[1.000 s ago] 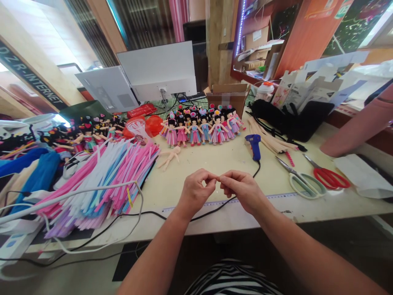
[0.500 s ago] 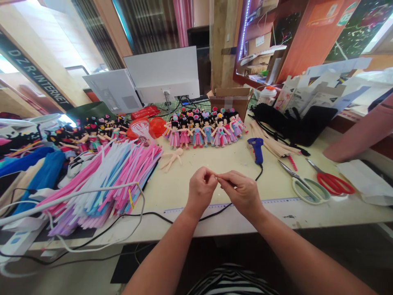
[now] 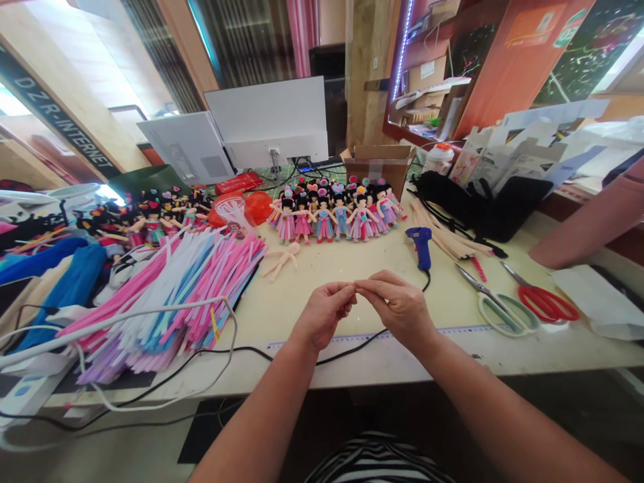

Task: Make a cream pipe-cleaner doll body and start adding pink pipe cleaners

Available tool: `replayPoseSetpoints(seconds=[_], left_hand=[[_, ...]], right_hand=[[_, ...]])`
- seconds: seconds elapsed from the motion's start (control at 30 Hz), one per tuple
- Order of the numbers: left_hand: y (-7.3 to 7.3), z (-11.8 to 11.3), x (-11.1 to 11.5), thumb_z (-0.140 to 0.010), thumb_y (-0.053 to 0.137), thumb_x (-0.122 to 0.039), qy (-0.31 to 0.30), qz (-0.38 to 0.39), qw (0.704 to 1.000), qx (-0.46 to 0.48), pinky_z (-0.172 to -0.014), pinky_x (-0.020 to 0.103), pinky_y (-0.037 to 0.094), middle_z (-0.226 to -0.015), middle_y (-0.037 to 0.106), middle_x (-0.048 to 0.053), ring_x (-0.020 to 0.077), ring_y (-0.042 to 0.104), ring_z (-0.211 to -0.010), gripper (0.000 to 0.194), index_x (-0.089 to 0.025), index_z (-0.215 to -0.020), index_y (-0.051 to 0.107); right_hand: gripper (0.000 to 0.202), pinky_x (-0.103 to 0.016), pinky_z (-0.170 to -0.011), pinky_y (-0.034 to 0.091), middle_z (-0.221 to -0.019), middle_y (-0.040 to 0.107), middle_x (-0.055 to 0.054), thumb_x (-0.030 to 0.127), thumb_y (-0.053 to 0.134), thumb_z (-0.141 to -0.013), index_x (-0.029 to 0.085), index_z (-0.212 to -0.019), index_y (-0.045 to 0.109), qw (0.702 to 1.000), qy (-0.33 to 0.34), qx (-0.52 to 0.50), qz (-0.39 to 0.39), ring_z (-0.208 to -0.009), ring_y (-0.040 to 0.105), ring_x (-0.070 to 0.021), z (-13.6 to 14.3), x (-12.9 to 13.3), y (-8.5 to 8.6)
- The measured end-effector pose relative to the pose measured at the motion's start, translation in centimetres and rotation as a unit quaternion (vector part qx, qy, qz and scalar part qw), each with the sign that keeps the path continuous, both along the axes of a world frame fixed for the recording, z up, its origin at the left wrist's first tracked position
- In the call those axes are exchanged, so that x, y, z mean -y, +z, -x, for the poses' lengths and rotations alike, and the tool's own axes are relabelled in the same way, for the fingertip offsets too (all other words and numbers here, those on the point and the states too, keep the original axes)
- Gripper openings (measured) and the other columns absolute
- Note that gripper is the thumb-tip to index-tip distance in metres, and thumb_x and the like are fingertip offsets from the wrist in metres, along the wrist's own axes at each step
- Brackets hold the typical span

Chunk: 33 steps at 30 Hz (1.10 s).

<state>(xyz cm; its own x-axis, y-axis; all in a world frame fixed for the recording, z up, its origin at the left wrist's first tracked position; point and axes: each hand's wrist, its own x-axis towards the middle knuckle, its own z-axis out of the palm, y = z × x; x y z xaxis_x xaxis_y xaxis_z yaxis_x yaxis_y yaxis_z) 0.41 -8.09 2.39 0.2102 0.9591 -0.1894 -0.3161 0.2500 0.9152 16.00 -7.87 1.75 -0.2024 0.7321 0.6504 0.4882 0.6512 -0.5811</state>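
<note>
My left hand (image 3: 325,314) and my right hand (image 3: 397,305) meet fingertip to fingertip over the front middle of the table. Both are closed in a pinch. Whatever lies between the fingertips is too small and too hidden to name. Beyond my left hand a bare beige pipe-cleaner doll figure (image 3: 282,260) lies flat on the tabletop. A blue glue gun (image 3: 420,247) rests past my right hand, its black cord running under my wrists. A ruler (image 3: 453,330) lies along the table's front, partly covered by my arms.
Finished dolls (image 3: 332,215) stand in rows at the back. Pink, white and blue pipe cleaners (image 3: 171,295) are heaped on the left. On the right lie green-handled scissors (image 3: 503,310), red-handled scissors (image 3: 546,300) and beige pipe cleaners (image 3: 443,231). A cardboard box (image 3: 380,164) and monitor (image 3: 269,117) stand behind.
My left hand has turned, its fingers straightening from a curl into a flatter pinch. My right hand's fingers have drawn closer together. Both hands stay at the same spot.
</note>
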Motion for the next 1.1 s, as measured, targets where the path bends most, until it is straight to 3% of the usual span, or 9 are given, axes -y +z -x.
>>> replayPoseSetpoints(seconds=[0.2,0.4,0.57,0.7,0.8,0.9,0.97,1.1], left_hand=[[-0.1,0.2,0.0,-0.066,0.078,-0.046,-0.010,-0.009,1.000,-0.024,-0.056,0.025,0.027,-0.063,0.052,-0.001,0.0077,0.039,-0.056,0.035,-0.015,-0.062,0.062],[-0.1,0.5,-0.5,-0.070,0.075,-0.044,-0.015,-0.017,0.998,-0.057,-0.056,0.025,0.027,-0.061,0.053,0.000,0.0083,0.040,-0.057,0.034,-0.015,-0.058,0.061],[0.2,1.3,-1.5,-0.060,0.083,-0.049,-0.065,0.033,0.997,0.010,-0.053,0.025,0.024,-0.058,0.049,-0.002,0.0069,0.037,-0.053,0.042,-0.015,-0.058,0.059],[1.4,2.9,-2.4,-0.063,0.080,-0.055,-0.099,0.026,0.995,-0.004,-0.054,0.025,0.024,-0.057,0.050,-0.002,0.0066,0.038,-0.051,0.045,-0.014,-0.065,0.063],[2.6,4.7,-3.5,-0.067,0.078,-0.053,-0.078,-0.009,0.995,-0.064,-0.056,0.025,0.027,-0.067,0.058,0.000,0.0077,0.041,-0.056,0.047,-0.015,-0.092,0.071],[3.3,7.1,-5.0,-0.071,0.071,-0.052,-0.010,-0.056,0.987,-0.152,-0.060,0.026,0.033,-0.070,0.061,0.000,0.0103,0.044,-0.060,0.046,-0.016,-0.098,0.071],[3.0,8.6,-6.2,-0.073,0.067,-0.054,0.031,-0.087,0.973,-0.210,-0.061,0.027,0.036,-0.071,0.061,0.001,0.0122,0.046,-0.062,0.046,-0.016,-0.099,0.071],[1.5,11.3,-8.3,-0.071,0.061,-0.059,0.093,-0.106,0.943,-0.303,-0.062,0.029,0.043,-0.072,0.064,0.002,0.0162,0.052,-0.064,0.049,-0.018,-0.096,0.072]], right_hand=[[0.030,-0.028,-0.072,0.051,-0.081,0.070,-0.006,0.023,0.048,-0.099,0.025,-0.096,0.078,0.987,-0.023,0.133,-0.092,-0.076,0.064,-0.0169,-0.3,-0.2,-0.2],[0.034,-0.026,-0.065,0.042,-0.074,0.065,-0.005,0.015,0.046,-0.097,0.022,-0.076,0.072,0.966,-0.021,0.235,-0.108,-0.072,0.057,-0.0155,-0.2,-1.0,0.5],[0.031,-0.026,-0.060,0.039,-0.071,0.062,-0.005,0.015,0.047,-0.095,0.020,-0.073,0.067,0.969,0.041,0.215,-0.119,-0.070,0.056,-0.0156,0.4,-2.0,1.9],[0.022,-0.022,-0.057,0.040,-0.067,0.060,-0.001,0.013,0.051,-0.089,0.019,-0.070,0.061,0.986,0.095,0.129,-0.045,-0.061,0.055,-0.0113,0.8,-4.2,4.3],[0.021,-0.022,-0.057,0.038,-0.066,0.058,-0.001,0.017,0.049,-0.087,0.019,-0.067,0.054,0.990,0.050,0.132,-0.032,-0.062,0.053,-0.0118,0.4,-8.4,7.4],[0.025,-0.024,-0.056,0.034,-0.065,0.059,-0.002,0.020,0.044,-0.089,0.019,-0.065,0.052,0.977,-0.112,0.179,-0.009,-0.060,0.049,-0.0127,-0.8,-14.6,11.1],[0.024,-0.025,-0.060,0.035,-0.070,0.064,-0.003,0.020,0.044,-0.088,0.019,-0.069,0.058,0.944,-0.245,0.221,0.034,-0.065,0.053,-0.0140,-1.9,-19.2,13.3],[0.030,-0.027,-0.064,0.038,-0.081,0.072,-0.012,0.023,0.043,-0.088,0.016,-0.079,0.071,0.914,-0.331,0.228,0.065,-0.077,0.063,-0.0204,-3.9,-27.8,15.8]])
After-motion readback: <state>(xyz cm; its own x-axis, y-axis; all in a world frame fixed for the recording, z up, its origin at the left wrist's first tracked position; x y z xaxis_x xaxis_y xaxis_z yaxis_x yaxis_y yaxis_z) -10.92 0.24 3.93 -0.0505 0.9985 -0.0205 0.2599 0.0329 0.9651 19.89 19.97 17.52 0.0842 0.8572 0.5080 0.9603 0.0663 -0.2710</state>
